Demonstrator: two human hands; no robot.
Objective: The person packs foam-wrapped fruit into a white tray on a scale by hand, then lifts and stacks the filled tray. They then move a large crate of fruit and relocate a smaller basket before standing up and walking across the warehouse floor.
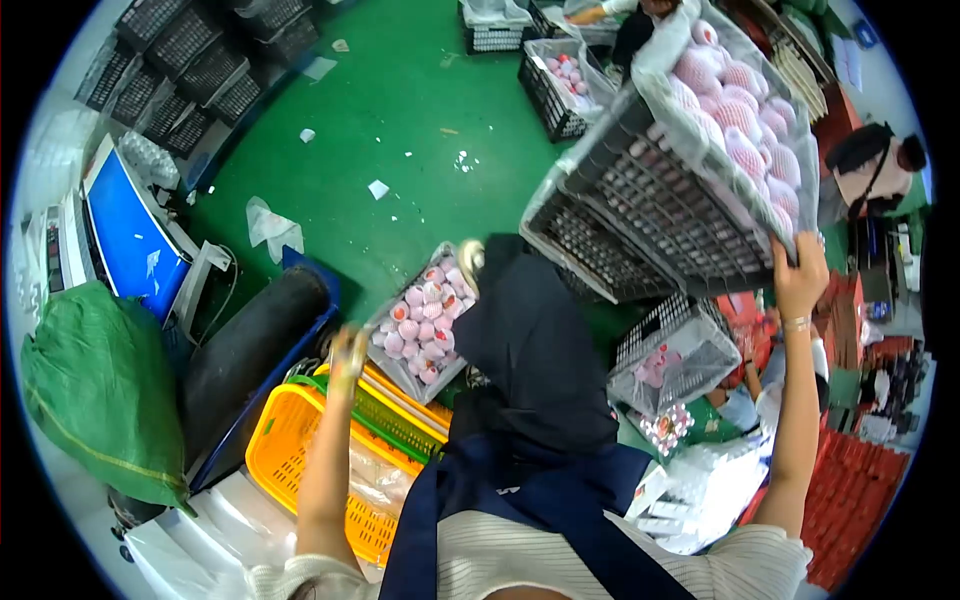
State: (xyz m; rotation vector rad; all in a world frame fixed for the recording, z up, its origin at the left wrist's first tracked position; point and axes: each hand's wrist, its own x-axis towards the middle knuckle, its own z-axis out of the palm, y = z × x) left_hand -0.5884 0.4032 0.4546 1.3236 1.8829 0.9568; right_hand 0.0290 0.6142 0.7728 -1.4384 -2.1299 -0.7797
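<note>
A black plastic crate (650, 200), lined with clear film, is full of fruit in pink foam nets (745, 115). It stands high at the right. My right hand (802, 275) grips the crate's near right corner, with the fingers over the rim. My left hand (348, 350) is blurred and holds up over the yellow baskets, away from the crate; its fingers are smeared. A second lined crate of pink-netted fruit (425, 320) rests on the floor between my left hand and my dark-clad leg.
Yellow baskets (285, 430) stand by my left arm. Beyond them are a black roller (255, 340) and a green sack (100, 385). Crates (555, 110) stand ahead, another crate (675, 365) below the raised one. A person (880, 170) is at the far right.
</note>
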